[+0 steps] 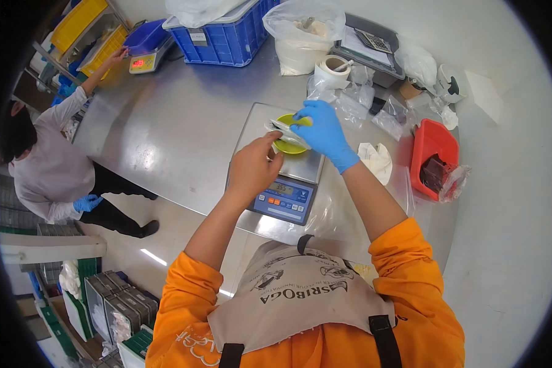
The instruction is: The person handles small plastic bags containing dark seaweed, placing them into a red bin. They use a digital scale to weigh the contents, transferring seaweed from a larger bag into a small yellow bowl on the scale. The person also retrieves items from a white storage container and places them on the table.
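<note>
A digital scale (284, 200) with a steel weighing plate and a lit display lies on the metal table before me. On its plate sits a small yellow-green bowl (290, 148). A clear plastic bag (290, 134) is over the bowl, with something dark at its left end. My right hand (320, 131), in a blue glove, pinches the bag from the right. Bare, my left hand (256, 164) is at the bowl's left edge, its fingertips at the bag; whether they grip it I cannot tell.
A red tub (417, 156) with a dark packet stands at the right. Behind are a label roll (333, 72), plastic bags (352, 103), a white sack (299, 53) and a blue crate (216, 43). A co-worker (55, 161) reaches towards another scale (142, 64) at the left.
</note>
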`<action>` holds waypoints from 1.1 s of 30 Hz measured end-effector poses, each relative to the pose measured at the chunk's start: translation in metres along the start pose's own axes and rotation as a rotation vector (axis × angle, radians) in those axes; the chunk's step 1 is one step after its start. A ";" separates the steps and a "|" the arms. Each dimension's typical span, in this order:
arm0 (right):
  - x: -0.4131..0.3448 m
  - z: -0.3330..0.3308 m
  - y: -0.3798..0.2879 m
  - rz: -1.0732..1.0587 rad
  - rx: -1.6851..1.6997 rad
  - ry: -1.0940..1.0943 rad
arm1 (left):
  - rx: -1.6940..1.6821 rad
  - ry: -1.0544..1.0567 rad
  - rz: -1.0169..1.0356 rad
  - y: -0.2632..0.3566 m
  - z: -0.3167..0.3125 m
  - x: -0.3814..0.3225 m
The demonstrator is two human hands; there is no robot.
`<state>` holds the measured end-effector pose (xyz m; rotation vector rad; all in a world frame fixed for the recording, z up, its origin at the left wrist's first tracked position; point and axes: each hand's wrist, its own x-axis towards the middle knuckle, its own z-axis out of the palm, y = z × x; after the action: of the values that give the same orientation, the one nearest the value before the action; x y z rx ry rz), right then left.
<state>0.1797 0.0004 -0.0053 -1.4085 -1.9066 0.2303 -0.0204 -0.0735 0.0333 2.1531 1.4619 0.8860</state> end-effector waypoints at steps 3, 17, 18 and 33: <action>0.001 0.012 -0.002 -0.047 -0.095 -0.032 | 0.280 -0.099 0.023 -0.001 0.012 0.006; -0.008 0.005 0.037 0.019 0.150 0.112 | 0.281 -0.051 0.181 0.000 0.015 0.019; -0.014 -0.005 0.031 0.068 0.264 0.148 | 0.209 0.005 0.208 -0.001 0.020 0.017; -0.320 -0.258 0.165 1.142 0.443 0.865 | -0.636 -0.583 0.314 0.238 0.247 0.112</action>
<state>0.5105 -0.2902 -0.0567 -1.7156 -0.2187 0.4398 0.3398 -0.0523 0.0357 1.9193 0.4798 0.6189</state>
